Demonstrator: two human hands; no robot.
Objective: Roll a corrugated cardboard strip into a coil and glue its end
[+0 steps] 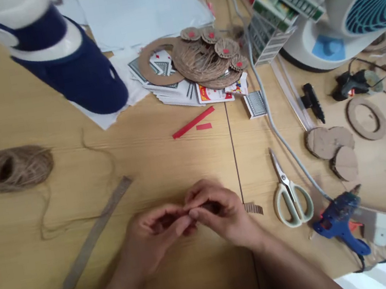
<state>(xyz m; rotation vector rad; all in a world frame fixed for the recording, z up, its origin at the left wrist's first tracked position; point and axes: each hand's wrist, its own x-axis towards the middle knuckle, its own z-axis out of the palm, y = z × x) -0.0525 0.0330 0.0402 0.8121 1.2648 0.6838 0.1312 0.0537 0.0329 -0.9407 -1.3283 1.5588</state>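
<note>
A wooden table [167, 168] fills the view, and both hands are held over its lower middle. Clock directions are taken from the hands, with 12 o'clock pointing away from the person. At 1 o'clock, a white and teal desk fan [350, 4] is standing, and at 11 o'clock a blurred navy and white object [66, 72] is seen, but its kind cannot be told. Sheets of pale paper [141, 10] are spread at 12 o'clock. A long metal ruler [85, 253] is laid aslant at 9 o'clock, and a ball of jute twine [15, 169] is placed at 10 o'clock, with a loose strand reaching toward the ruler.

Playing cards [168, 87] are scattered at 12 o'clock, and a cardboard ring [159, 64] and twine-wrapped cardboard discs [206, 58] are lying on them. At 3 o'clock, a blue hot glue gun [339, 223] is lying near scissors [290, 197] with pale green handles. Plain cardboard discs [329, 141] are placed at 2 o'clock.

The left hand [152, 232] and the right hand [219, 214] are brought together, with the fingers of each closed on a small brownish piece [209, 207]. This piece is mostly hidden, so its kind cannot be told. A small corrugated cardboard strip [253, 209] is lying just beside the right hand, at 3 o'clock.
</note>
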